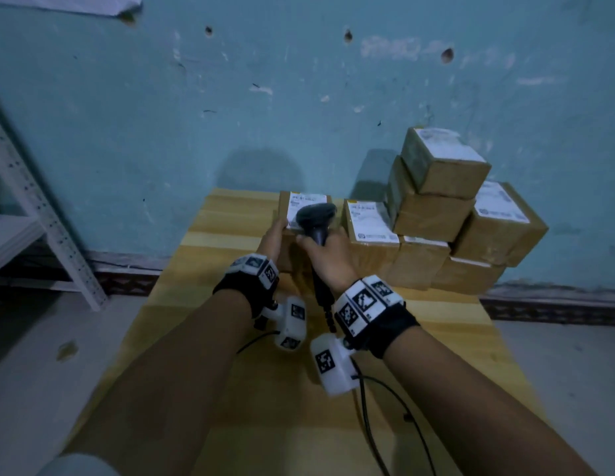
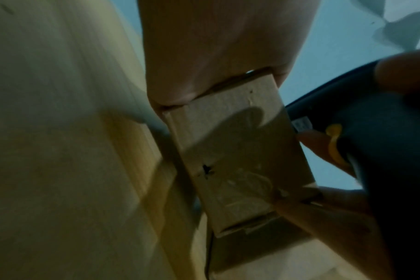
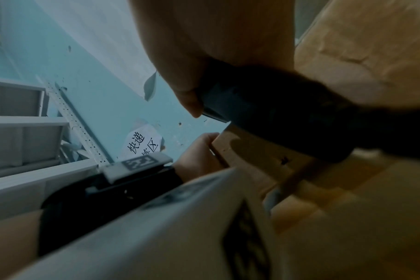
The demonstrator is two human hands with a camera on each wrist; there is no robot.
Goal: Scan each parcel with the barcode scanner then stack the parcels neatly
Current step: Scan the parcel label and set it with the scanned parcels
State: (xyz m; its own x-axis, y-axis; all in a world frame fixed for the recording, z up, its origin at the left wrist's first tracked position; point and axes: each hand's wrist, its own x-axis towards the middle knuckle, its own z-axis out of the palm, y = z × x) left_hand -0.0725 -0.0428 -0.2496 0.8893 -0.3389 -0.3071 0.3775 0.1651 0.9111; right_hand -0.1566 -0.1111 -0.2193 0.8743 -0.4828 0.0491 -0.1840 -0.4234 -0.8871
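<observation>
The scanning step was in hand: the left hand (image 1: 273, 237) gripped a parcel (image 1: 300, 214) at the counter's (image 1: 230, 389) twelve o'clock, while the right hand's (image 1: 328, 257) fingers wrapped the scanner (image 1: 316, 214) over its label. Next, probably, stacking it on the pile (image 1: 450, 214) at two o'clock.

Parcel (image 1: 300, 214) left of stacked parcels (image 1: 447, 214) on table (image 1: 209, 331).

I can read only one thing: a white paper sign (image 3: 143, 145) on the blue wall (image 3: 103, 98), with the black characters 快递 and, below, one ending in 区. The labels on my parcels (image 1: 436, 187) are too blurred to read.
</observation>
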